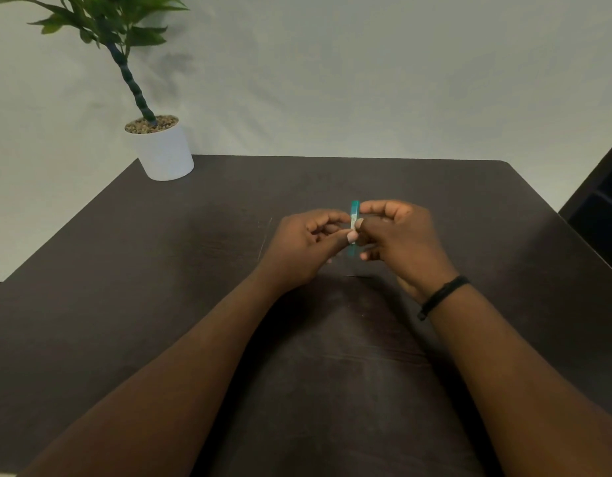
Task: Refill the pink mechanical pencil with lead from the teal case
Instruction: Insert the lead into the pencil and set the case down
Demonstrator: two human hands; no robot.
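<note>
While you work above the middle of the table, read the parts as follows:
Lead case: the slim teal plastic lead case with a pale label (354,215) stands nearly upright between your two hands, raised off the table, so that its top end is free for opening
Left hand: your left hand (306,246) has thumb and forefinger curled in and pinching the case at its labelled middle, seemingly to steady it
Right hand: your right hand (399,235) closes its fingers on the same case from the other side, the forefinger near the top end; you appear to be working the cap or shaking out a lead, though the opening itself is hidden by your fingers
Pencil: the pink mechanical pencil is not visible anywhere; it may lie beneath your hands or outside the view
Stage: judged early, since the lead has not yet reached a pencil
Table: the dark brown wood-grain table (160,304) lies just below both wrists, keeping any dropped lead close
Wristband: a thin black band (442,296) circles your right wrist
Plant: a leafy green plant in a white round pot (165,153) stands at the far left corner, well apart from the work
</note>
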